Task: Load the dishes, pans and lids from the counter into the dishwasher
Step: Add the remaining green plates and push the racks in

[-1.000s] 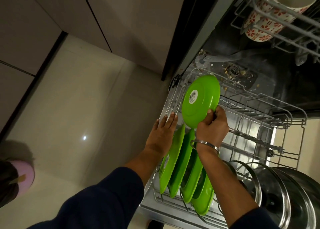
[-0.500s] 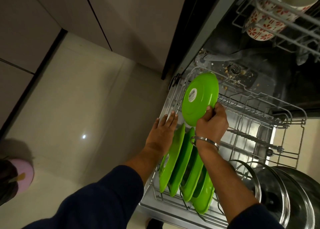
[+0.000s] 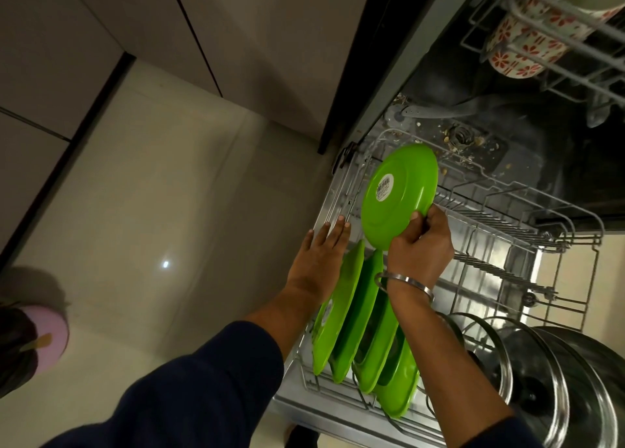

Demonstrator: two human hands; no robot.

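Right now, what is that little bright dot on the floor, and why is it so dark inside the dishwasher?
In the head view, the dot is a light's glare on the shiny floor; the dishwasher's inside sits in shadow, so only the green plate in the right hand looks bright.

Five green plates (image 3: 399, 194), perhaps three lids (image 3: 541, 373)

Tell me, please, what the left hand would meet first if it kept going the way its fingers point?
Probably the lower rack's wire side rim: the left hand points along it, beside the held green plate. Depth is unclear.
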